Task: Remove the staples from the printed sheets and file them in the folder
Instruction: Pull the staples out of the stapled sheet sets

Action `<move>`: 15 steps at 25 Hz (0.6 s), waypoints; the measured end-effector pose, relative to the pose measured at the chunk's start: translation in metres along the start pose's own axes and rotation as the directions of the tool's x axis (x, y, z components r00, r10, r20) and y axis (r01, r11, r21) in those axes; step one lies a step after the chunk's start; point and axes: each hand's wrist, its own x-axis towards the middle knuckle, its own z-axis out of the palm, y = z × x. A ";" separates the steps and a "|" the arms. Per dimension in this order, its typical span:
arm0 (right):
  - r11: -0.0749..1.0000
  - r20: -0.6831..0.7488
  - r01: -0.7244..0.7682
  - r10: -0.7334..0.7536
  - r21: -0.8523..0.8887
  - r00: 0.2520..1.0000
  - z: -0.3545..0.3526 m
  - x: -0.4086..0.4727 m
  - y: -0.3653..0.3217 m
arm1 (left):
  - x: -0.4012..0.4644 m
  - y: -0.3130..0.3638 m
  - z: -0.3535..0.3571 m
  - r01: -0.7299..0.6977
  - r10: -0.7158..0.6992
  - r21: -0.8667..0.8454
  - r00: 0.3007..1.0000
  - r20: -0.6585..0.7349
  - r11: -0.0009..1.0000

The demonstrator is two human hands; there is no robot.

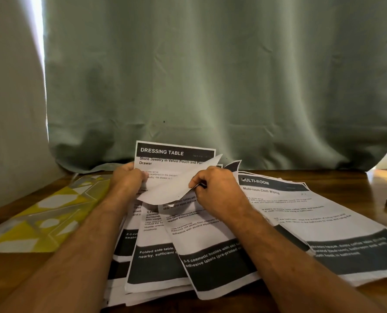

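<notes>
Between both hands' fingers (194, 184), lifted printed sheets (174, 168), above table (380, 184)

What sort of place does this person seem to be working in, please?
Probably a room at home, used as a desk: a wooden table pushed against a green curtain with daylight at its edge, printed sheets spread out and a yellow patterned folder beside them.
</notes>
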 end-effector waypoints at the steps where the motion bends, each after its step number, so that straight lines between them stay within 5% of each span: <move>1: 1.000 -0.005 0.005 -0.005 -0.007 1.000 -0.001 -0.001 0.000 | 0.002 0.001 0.000 0.007 -0.007 -0.028 1.000 -0.009 1.000; 9: 0.999 -0.022 0.039 -0.039 -0.002 0.999 -0.006 -0.004 -0.002 | -0.012 0.011 0.002 -0.091 0.094 -0.109 0.995 0.018 0.990; 15: 0.999 -0.003 0.016 -0.016 0.041 1.000 0.002 0.002 -0.006 | -0.017 0.012 0.004 -0.192 0.199 -0.051 0.944 0.265 0.980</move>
